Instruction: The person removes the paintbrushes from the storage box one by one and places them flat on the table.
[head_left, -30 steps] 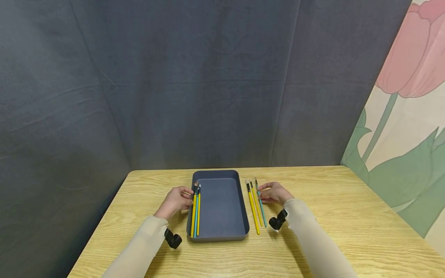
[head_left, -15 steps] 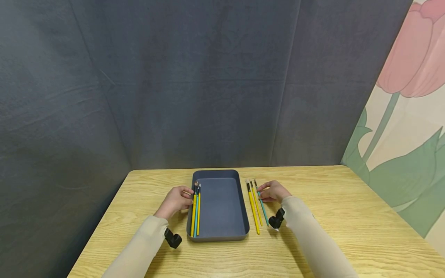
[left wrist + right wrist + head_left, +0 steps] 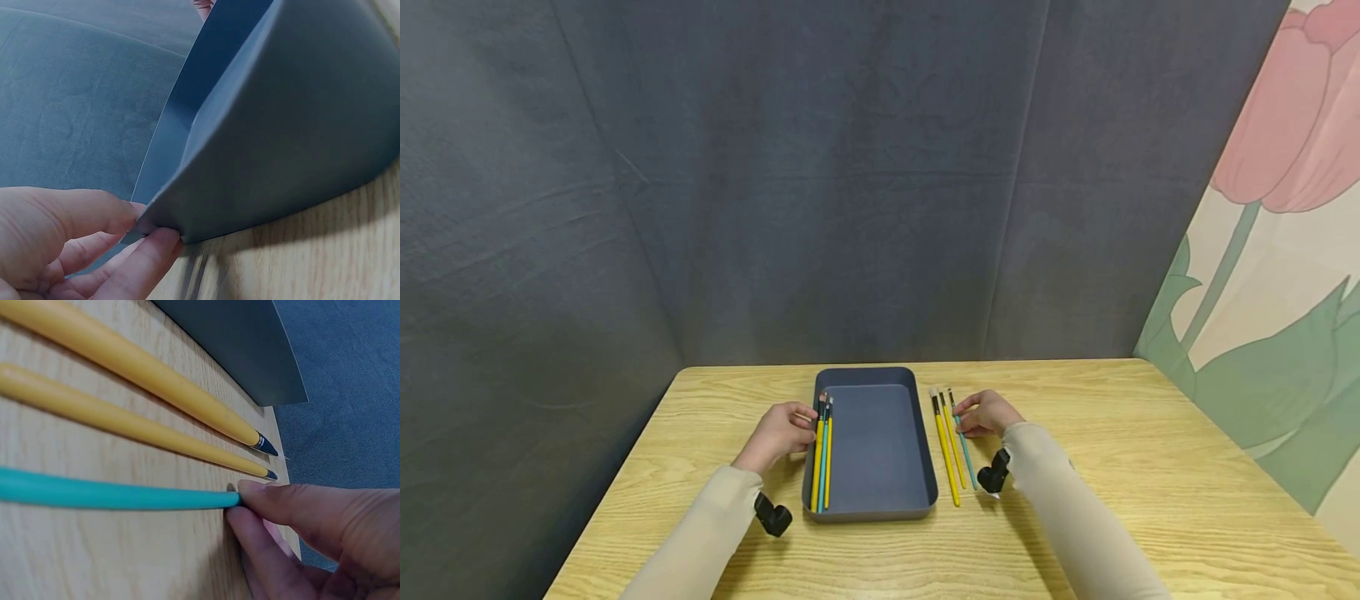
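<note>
My left hand (image 3: 778,432) pinches the left wall of a dark grey-blue tray (image 3: 880,454); in the left wrist view, thumb and fingers sit on both sides of the tray wall (image 3: 287,156). Inside, along that wall, lie a thicker yellow paintbrush (image 3: 817,467), a teal one (image 3: 823,475) and a thinner yellow one (image 3: 829,467). Right of the tray, my right hand (image 3: 987,414) pinches another teal paintbrush (image 3: 967,460) near its ferrule, low over the table. The right wrist view shows thumb and finger around its handle end (image 3: 125,495); its bristles are hidden there.
Two yellow paintbrushes, one thick (image 3: 947,454) and one thin (image 3: 955,450), lie between the tray and my right hand, bristles away from me. The wooden table (image 3: 1120,483) ends at a dark cloth backdrop (image 3: 850,208). A tulip mural (image 3: 1277,250) is on the right.
My right hand has shifted slightly left, and the teal paintbrush it pinches has turned a little, its bristle end moving slightly nearer. The left hand and tray have stayed put.
</note>
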Demonstrator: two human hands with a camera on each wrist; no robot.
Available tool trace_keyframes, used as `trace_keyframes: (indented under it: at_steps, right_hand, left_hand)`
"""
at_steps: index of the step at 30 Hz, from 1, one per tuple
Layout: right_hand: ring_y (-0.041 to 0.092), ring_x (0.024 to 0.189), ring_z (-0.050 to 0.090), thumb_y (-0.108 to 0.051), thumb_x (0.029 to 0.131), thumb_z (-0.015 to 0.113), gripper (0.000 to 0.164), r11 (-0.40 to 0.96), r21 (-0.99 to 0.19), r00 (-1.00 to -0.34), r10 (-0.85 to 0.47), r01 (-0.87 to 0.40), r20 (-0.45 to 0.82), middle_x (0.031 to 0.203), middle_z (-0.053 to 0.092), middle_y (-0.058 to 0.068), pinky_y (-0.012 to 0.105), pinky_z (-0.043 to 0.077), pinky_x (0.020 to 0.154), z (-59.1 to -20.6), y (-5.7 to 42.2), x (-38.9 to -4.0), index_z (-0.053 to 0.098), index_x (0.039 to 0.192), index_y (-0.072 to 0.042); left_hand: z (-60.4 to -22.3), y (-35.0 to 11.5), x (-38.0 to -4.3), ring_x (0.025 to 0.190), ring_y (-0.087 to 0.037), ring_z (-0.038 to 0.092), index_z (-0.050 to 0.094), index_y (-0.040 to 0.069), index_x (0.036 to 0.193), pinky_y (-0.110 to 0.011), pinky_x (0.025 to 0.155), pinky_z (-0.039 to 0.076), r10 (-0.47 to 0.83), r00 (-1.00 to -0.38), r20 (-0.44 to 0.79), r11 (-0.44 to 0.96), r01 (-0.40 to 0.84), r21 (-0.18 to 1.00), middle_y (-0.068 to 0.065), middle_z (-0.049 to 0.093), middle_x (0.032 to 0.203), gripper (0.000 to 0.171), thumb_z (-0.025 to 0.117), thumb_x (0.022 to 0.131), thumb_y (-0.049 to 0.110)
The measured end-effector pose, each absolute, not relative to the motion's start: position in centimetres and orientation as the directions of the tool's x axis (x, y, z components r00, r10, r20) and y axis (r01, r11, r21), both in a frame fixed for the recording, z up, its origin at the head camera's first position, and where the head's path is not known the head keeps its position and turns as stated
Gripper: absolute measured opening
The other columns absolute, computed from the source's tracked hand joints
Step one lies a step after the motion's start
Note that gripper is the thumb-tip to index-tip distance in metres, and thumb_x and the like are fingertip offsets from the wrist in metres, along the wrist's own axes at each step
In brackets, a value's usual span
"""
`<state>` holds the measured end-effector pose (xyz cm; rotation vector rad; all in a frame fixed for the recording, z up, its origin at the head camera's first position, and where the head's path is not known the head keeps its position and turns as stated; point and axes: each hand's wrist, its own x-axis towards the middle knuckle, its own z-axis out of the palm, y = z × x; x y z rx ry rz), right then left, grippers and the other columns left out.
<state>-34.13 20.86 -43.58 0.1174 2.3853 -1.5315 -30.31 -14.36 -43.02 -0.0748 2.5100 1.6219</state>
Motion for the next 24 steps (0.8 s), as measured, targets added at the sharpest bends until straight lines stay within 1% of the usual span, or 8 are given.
trace_keyframes:
  at_steps: [5,13,17,20,24]
  right_hand:
    - [0.011,0.063,0.062,0.013,0.082,0.065,0.031,0.444,-0.867,-0.949,-0.099,0.227,-0.299,0.089,0.065,0.022,0.028,0.058,0.064,-43.82,20.94,-34.30,0.059,0.112,0.015]
    - [0.011,0.064,0.063,0.011,0.082,0.066,0.029,0.446,-0.865,-0.950,-0.090,0.228,-0.297,0.086,0.067,0.015,0.027,0.058,0.063,-43.91,20.97,-34.48,0.061,0.111,0.012]
    - [0.012,0.066,0.065,0.010,0.083,0.065,0.029,0.450,-0.866,-0.951,-0.103,0.218,-0.293,0.085,0.067,0.013,0.028,0.059,0.066,-43.85,21.08,-34.33,0.060,0.112,0.012]
    - [0.012,0.069,0.066,0.008,0.084,0.065,0.030,0.437,-0.873,-0.949,-0.117,0.215,-0.293,0.084,0.068,0.012,0.029,0.059,0.067,-43.87,21.32,-34.29,0.060,0.114,0.012]
    - [0.011,0.069,0.066,0.007,0.085,0.064,0.031,0.399,-0.890,-0.946,-0.134,0.221,-0.295,0.082,0.069,0.009,0.026,0.058,0.065,-44.08,21.80,-34.48,0.058,0.115,0.012]
  left_hand:
    - [-43.10,-14.36,-30.31,0.080,-0.022,0.062,0.062,-0.004,0.113,-0.035,0.069,0.058,0.038,-0.988,-0.153,0.420,-0.123,0.899,-0.019,0.060,0.100,0.033,0.065,0.081,-0.011]
    - [-43.20,-14.31,-30.36,0.079,-0.022,0.062,0.062,-0.004,0.112,-0.035,0.069,0.058,0.036,-0.989,-0.146,0.413,-0.118,0.903,-0.018,0.060,0.099,0.033,0.065,0.081,-0.012]
    - [-43.27,-14.32,-30.37,0.079,-0.022,0.062,0.062,-0.004,0.112,-0.034,0.068,0.058,0.037,-0.989,-0.146,0.416,-0.118,0.902,-0.019,0.060,0.100,0.033,0.065,0.081,-0.012]
    - [-43.32,-14.32,-30.41,0.079,-0.022,0.062,0.062,-0.004,0.112,-0.034,0.068,0.058,0.036,-0.989,-0.146,0.419,-0.118,0.900,-0.018,0.060,0.100,0.033,0.065,0.080,-0.012]
    - [-43.16,-14.26,-30.44,0.078,-0.021,0.061,0.063,-0.003,0.112,-0.033,0.068,0.058,0.028,-0.989,-0.148,0.421,-0.123,0.899,-0.017,0.060,0.099,0.033,0.065,0.080,-0.011]
